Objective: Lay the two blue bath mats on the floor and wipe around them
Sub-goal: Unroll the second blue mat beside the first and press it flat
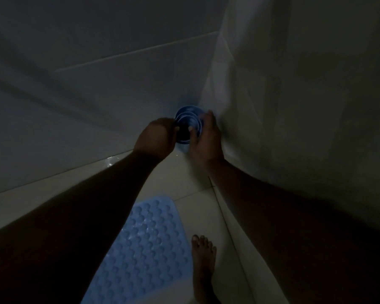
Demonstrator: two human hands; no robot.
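Currently, both hands work on one item at the far corner of a dim bathroom. The rolled blue bath mat (188, 120) stands roughly on end, its spiral end facing the camera, in the corner where the tiled wall (97, 95) meets the white shower curtain (294, 106).

Hand state:
- The left hand (155, 137) grips the left edge of the roll, fingers curled onto it.
- The right hand (204, 139) holds the right side, thumb laid across the open end and fingers wrapped behind (the fingertips are hidden by the roll).

The lower end of the roll sits close to the line where wall and floor (191, 189) join; whether it touches the floor cannot be determined, as the hands and the low light cover that area.

Position of the other mat: a flat blue bath mat (145, 249) lies unrolled on the pale floor tiles, near the bottom of the view, between the two forearms. Its surface is covered with rows of round raised bumps, and its rounded far corner points toward the rolled mat, well apart from it.

A bare foot (203, 266) stands on the tiles just beside the right edge of the flat mat. A small wet gleam (110, 161) shows on the floor near the wall base, left of the left wrist.
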